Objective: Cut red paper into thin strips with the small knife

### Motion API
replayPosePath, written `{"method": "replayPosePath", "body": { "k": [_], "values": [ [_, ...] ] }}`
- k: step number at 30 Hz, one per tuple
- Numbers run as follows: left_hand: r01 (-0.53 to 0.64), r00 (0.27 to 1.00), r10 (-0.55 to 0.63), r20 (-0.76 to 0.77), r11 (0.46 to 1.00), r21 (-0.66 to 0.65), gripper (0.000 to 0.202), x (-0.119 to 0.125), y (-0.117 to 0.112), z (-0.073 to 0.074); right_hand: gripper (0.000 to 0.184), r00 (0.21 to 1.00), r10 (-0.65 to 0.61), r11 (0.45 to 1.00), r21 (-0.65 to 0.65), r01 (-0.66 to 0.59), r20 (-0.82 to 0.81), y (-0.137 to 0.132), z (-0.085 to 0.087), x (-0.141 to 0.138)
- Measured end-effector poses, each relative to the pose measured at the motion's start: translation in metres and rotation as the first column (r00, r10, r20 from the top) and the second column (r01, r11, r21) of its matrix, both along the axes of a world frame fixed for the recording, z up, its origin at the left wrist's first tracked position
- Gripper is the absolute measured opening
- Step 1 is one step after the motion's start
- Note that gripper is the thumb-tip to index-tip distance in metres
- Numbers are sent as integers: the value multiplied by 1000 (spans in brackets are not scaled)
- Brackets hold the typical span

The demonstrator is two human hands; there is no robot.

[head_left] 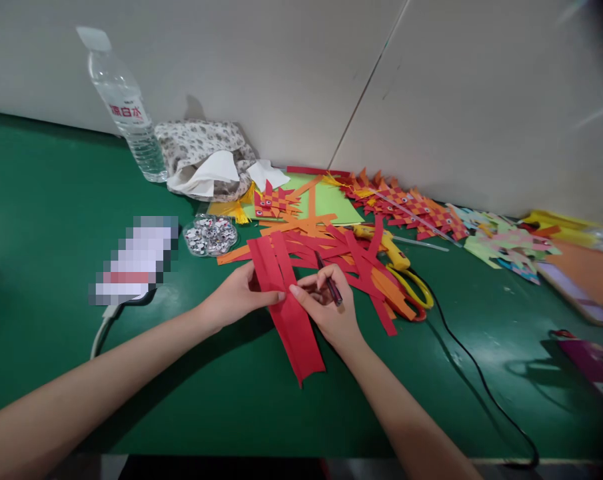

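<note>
A sheet of red paper (pixel 297 327) is held tilted above the green table, with a lengthwise slit in its upper part. My left hand (pixel 238 297) grips its left edge, thumb on top. At the right edge, my right hand (pixel 331 307) pinches the same sheet between thumb and finger. A slim dark pen-like tool (pixel 331 283) also sits in my right hand; its exact kind is unclear. Just behind the sheet lies a heap of red paper strips (pixel 348 250) mixed with orange strips (pixel 391 293).
Around the heap are a yellow glue gun (pixel 394 250), yellow-handled scissors (pixel 418 290) and a tray of googly eyes (pixel 211 235). Woven paper fish (pixel 406 203) lie along the wall. A water bottle (pixel 126 110), tissue pouch (pixel 206 157) and charging phone (pixel 136 257) stand left.
</note>
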State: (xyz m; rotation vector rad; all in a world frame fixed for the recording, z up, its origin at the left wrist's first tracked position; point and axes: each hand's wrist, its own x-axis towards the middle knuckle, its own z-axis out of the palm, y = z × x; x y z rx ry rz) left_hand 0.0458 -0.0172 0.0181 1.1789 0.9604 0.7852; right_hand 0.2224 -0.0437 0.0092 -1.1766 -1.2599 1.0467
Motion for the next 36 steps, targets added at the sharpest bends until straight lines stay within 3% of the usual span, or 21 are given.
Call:
{"method": "replayPosePath", "body": {
  "k": [8, 16, 36],
  "values": [
    [70, 997, -70, 36, 998, -3, 53, 2, -2, -1, 39, 997, -76, 997, 28, 76, -5, 0, 4, -3],
    [-45, 998, 46, -31, 998, 32, 38, 3, -5, 5, 39, 997, -15, 1000, 13, 14, 72, -2, 3, -1],
    [-24, 998, 23, 53, 999, 34, 44, 2, -6, 4, 43, 997, 56, 997, -44, -58, -45, 1, 3, -2]
  ]
}}
